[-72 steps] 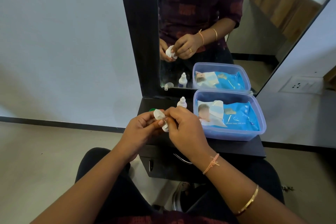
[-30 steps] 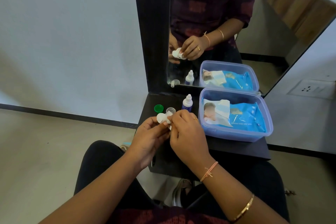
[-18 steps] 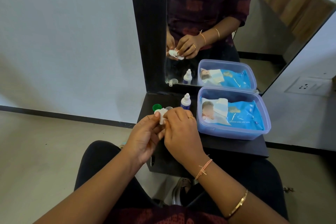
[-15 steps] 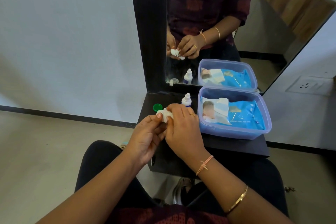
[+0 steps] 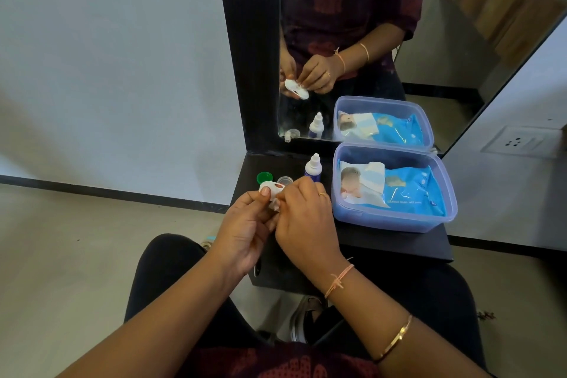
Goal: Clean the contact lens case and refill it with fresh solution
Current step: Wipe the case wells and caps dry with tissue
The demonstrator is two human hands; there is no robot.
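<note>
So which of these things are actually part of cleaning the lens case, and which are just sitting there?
In use: lens case, held by left hand; white wad pinched by right hand; green cap; clear cap; solution bottle.
Lying about: blue tub, wipes pack inside it, wall socket, mirror.

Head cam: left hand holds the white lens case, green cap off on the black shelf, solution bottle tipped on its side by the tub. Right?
No: in the head view the solution bottle stands upright by the blue tub. The rest holds: the left hand holds the white lens case, and the green cap lies on the black shelf.
</note>
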